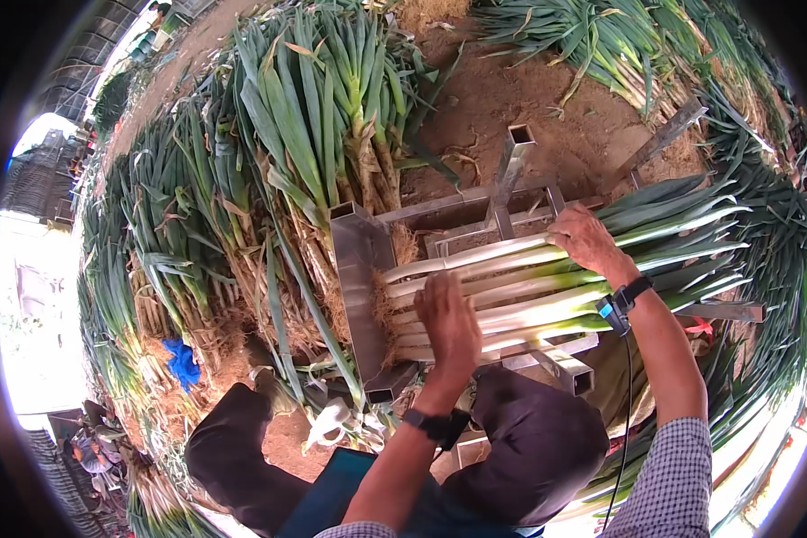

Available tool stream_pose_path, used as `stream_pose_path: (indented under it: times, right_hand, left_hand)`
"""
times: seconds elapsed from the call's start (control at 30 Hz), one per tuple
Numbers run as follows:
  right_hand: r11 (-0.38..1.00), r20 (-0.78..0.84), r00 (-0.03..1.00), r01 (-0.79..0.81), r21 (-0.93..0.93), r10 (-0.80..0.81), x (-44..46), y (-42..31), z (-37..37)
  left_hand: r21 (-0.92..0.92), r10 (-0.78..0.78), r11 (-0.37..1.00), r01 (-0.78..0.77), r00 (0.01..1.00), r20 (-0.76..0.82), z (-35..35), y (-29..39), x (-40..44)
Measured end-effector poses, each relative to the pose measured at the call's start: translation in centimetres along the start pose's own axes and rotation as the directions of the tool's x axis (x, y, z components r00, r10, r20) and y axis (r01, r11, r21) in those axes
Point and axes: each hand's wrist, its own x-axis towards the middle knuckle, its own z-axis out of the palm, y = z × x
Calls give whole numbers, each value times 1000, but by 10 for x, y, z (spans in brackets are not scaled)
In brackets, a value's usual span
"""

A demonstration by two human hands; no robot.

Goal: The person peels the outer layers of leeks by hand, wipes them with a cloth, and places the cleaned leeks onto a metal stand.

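Several long green onions [529, 296] lie side by side across a metal frame [359, 296], with their roots against its upright plate on the left and their green leaves to the right. Over the white stalks near the root end is my left hand [448, 327], slightly blurred, its fingers loosely extended and nothing visible in them. My right hand [590, 242] rests farther along the row, fingers curled onto the uppermost green onion where white turns to green. Whether the left fingertips touch the stalks cannot be made out.
Big bundles of green onions [323, 117] stand upright to the left, with more piled at the upper right [601, 45]. Square metal tubes [511, 166] jut from the frame's far side. A blue cloth-like thing [182, 363] lies at left. A black cable [628, 421] hangs from the right wrist device.
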Motion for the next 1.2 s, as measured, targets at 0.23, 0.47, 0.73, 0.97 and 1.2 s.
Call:
stream_pose_path:
  times: [0.23, 0.47, 0.73, 0.97, 1.2]
  right_hand:
    - [998, -12, 998, -65, 23, 66, -2, 4, 6]
    - [993, 32, 993, -112, 44, 111, 2, 6, 7]
    - [993, 155, 982, -103, -64, 112, 20, -9, 2]
    - [994, 169, 980, -104, -11, 105, 38, -3, -6]
    - [986, 204, 967, -163, 37, 152, 45, 9, 2]
  left_hand:
    - [164, -124, 978, 126, 992, -26, -16, -12, -9]
    - [254, -198, 947, 196, 980, -17, 18, -34, 3]
    - [248, -73, 965, 84, 996, -52, 15, -37, -1]
    - [245, -80, 966, 77, 997, 1, 14, -37, 11]
    - [188, -47, 981, 43, 999, 18, 16, -36, 15]
